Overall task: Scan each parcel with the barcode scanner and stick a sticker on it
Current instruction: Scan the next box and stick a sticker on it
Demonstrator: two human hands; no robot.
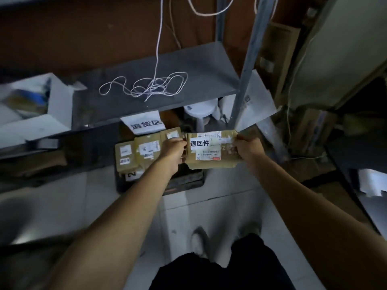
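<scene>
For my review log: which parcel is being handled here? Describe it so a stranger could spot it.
Start at the grey metal shelf with the tangled white cord. Below its front edge, the held parcel is a flat brown cardboard one, gripped at its ends by the left hand and right hand. Unlike the stickered parcels in the floor box, it is lifted.

I see a flat brown cardboard parcel [211,150], held level above the floor, carrying a white sticker [199,143] with black characters and a shipping label. Three similar stickered parcels [144,150] lie together below the shelf's front edge.
</scene>
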